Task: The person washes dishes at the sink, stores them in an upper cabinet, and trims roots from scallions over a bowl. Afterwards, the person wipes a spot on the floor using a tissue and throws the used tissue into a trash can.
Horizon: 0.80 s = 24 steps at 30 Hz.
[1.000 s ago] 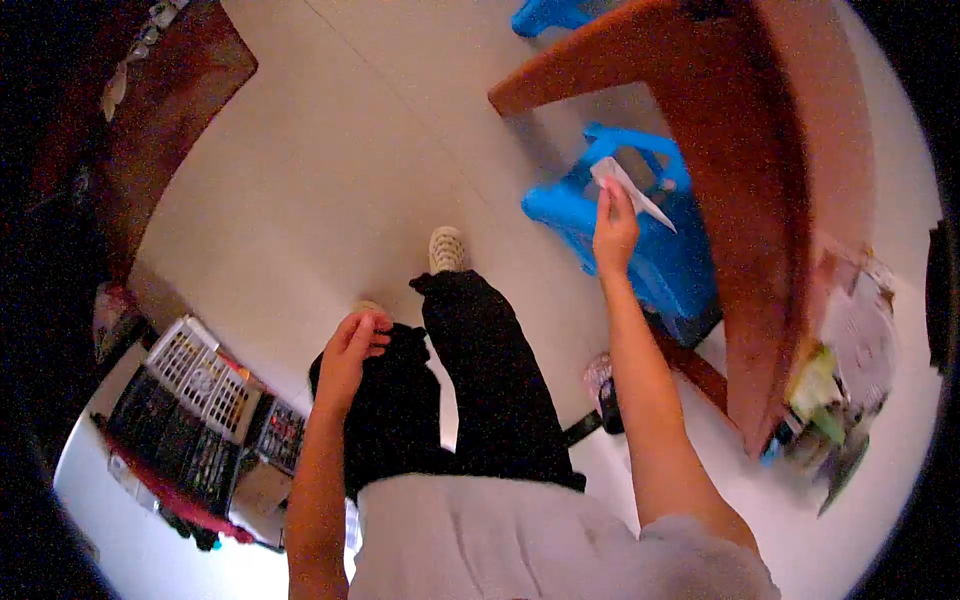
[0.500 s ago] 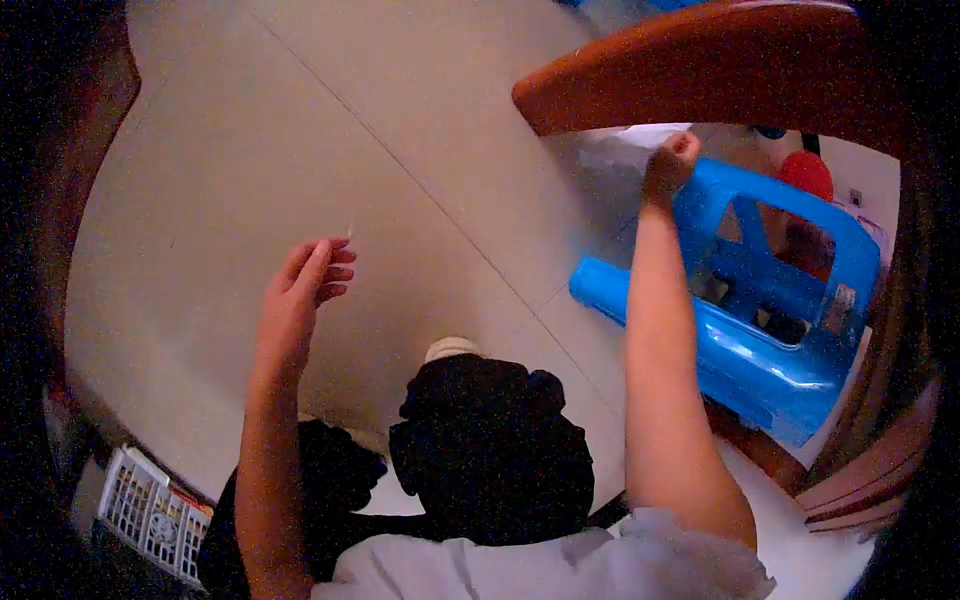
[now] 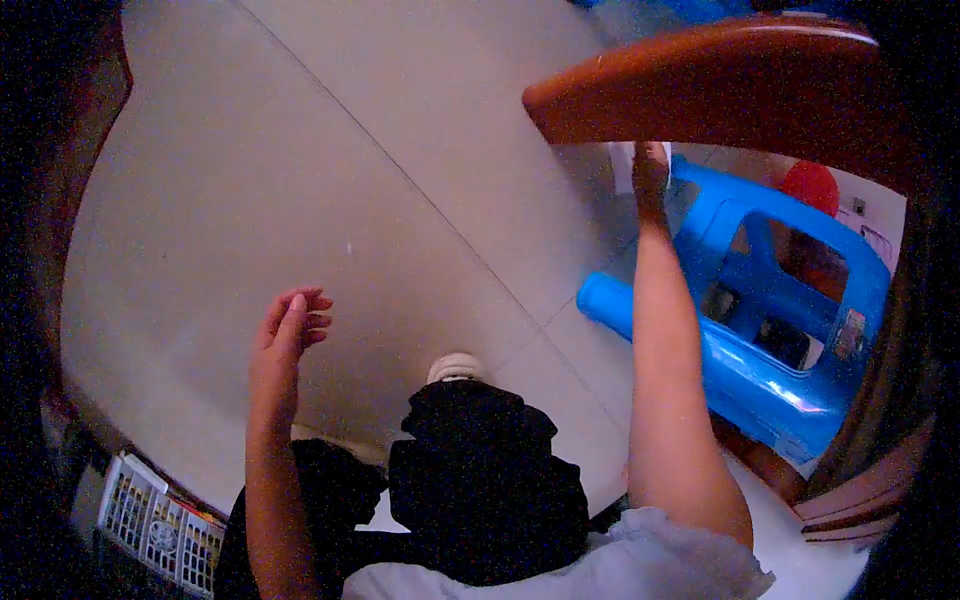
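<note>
My left hand (image 3: pixel 292 325) hovers over the pale tiled floor (image 3: pixel 400 250), fingers loosely spread and holding nothing. On the other side, my right arm stretches past a blue plastic chair (image 3: pixel 725 210) with cut-out openings. My right hand (image 3: pixel 652 178) is at the chair's far corner, just below the edge of a brown wooden tabletop (image 3: pixel 700 90). Its fingers look curled closed, partly covered by that edge. Some thin white material (image 3: pixel 622 168) shows on both sides of the hand; whether it is in my grip is hard to make out.
A white slatted plastic basket (image 3: pixel 165 525) stands at the lower left. Behind the blue chair is a round red object (image 3: pixel 810 187). Brown drapery-like folds (image 3: pixel 870 490) hang at the right. My dark-clothed legs (image 3: pixel 490 480) and one light shoe (image 3: pixel 456 367) are below me.
My left hand has dropped lower and slightly left, nearer my body. My right hand has shifted a little left, partly under the tabletop edge, and the white material beside it looks narrower.
</note>
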Tool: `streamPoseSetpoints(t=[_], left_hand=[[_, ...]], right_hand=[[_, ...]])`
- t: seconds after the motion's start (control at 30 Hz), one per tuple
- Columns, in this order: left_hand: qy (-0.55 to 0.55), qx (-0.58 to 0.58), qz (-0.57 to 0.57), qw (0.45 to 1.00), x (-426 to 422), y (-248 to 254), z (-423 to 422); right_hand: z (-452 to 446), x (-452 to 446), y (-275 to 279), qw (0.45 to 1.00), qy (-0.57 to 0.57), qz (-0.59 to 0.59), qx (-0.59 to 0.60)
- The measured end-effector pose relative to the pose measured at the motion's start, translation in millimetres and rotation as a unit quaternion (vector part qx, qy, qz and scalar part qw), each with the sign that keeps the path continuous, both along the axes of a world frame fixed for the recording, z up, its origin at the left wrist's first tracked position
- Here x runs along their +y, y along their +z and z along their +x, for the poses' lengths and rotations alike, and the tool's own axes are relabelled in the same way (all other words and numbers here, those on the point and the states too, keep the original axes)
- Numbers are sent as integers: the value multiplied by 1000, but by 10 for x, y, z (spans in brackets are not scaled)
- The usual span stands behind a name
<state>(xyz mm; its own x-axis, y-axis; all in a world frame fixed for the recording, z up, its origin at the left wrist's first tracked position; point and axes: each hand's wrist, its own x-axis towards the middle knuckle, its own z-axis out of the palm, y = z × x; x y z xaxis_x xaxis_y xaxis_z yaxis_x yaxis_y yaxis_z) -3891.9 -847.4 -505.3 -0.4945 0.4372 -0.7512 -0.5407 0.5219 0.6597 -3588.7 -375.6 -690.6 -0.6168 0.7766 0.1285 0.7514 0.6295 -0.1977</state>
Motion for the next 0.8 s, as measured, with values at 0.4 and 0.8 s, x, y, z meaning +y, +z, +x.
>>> streamPoseSetpoints(t=[0.4,0.8], left_hand=[[7,-28,6,1000,-121,89,28],[-5,-39,-1,999,-55,41,97]], right_hand=[[87,-106,-46,997,-75,-11,24],[-572,-1624,812,960,-133,-194,153]])
